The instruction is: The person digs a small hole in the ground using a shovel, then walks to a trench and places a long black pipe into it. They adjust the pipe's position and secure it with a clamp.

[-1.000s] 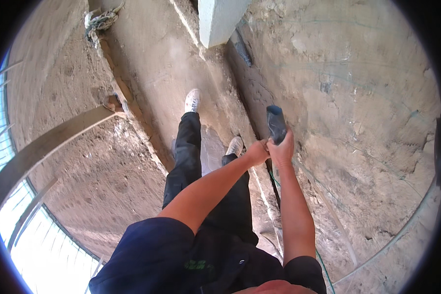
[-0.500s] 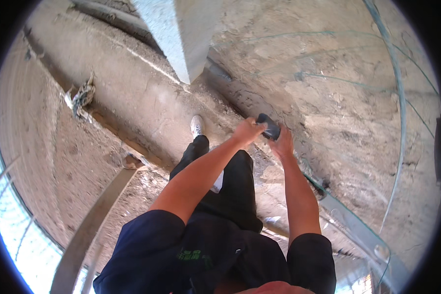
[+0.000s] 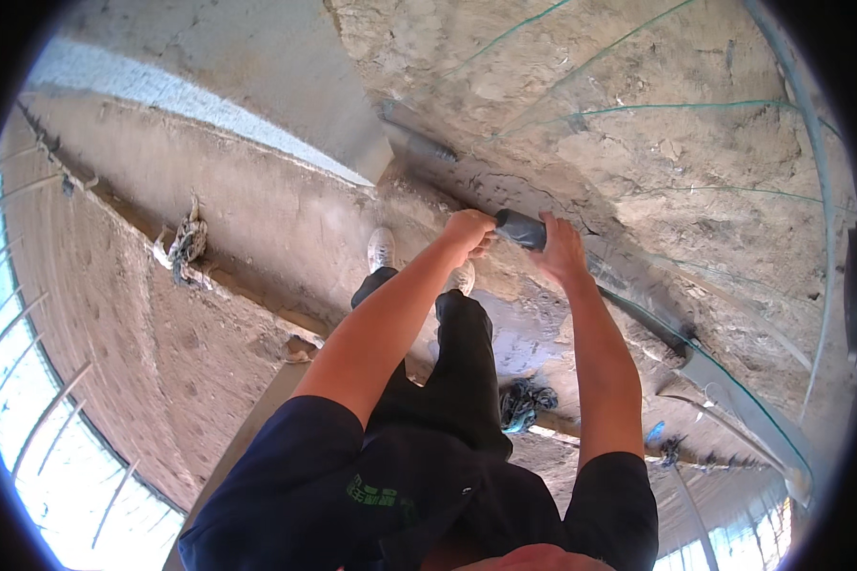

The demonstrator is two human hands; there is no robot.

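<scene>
A short dark grey tube (image 3: 520, 229) lies level in front of me, above a trench along the foot of a rough earthen wall. My left hand (image 3: 467, 233) is closed at its left end, fingers curled. My right hand (image 3: 559, 249) grips its right end. A longer dark pipe (image 3: 652, 324) runs along the trench to the right, with a green line over it. Both of my feet, in light shoes (image 3: 381, 249), stand on the dusty ledge below my hands.
A concrete pillar (image 3: 286, 86) rises ahead on the left. Tangled debris (image 3: 186, 247) sits on a raised edge (image 3: 267, 303) at left. Dark crumpled material (image 3: 528, 404) lies beside my right leg. Green lines (image 3: 676, 107) and a grey hose (image 3: 819, 190) cross the wall at right.
The view has turned toward the wall and pillar. The tube, upright a second ago, is now horizontal. My hands have moved apart to either end of it and slightly up in the view.
</scene>
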